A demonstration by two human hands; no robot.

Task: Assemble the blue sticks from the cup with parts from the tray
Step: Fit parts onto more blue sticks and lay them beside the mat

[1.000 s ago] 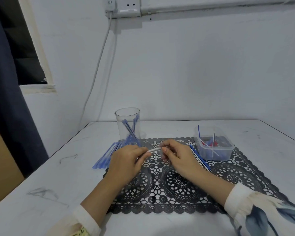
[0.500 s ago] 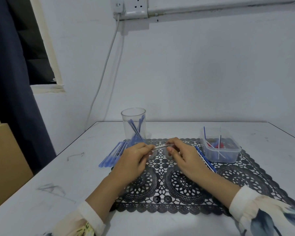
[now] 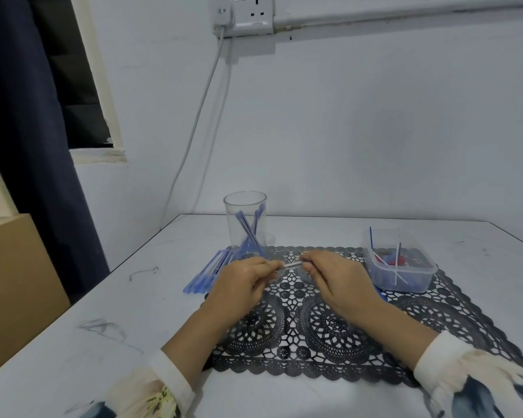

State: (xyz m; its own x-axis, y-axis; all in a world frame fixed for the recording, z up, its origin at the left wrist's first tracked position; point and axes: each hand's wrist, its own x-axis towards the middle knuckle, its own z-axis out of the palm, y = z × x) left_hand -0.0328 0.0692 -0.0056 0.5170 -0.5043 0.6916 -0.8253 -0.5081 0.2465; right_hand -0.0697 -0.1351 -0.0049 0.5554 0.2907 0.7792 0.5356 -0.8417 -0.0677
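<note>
Head view: left hand (image 3: 242, 282) and right hand (image 3: 335, 279) are each pinching one end of a thin stick (image 3: 290, 265) at frame centre, probably pushing its parts together.

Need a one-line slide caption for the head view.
Left hand and right hand pinch one thin stick over a black lace mat, between a cup of blue sticks and a parts tray.

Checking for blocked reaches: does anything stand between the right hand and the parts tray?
Nothing visible does. Only bare mat separates the right hand from the tray; a blue piece lies flat by the tray's near corner. The hand pinches a thin stick.
</note>
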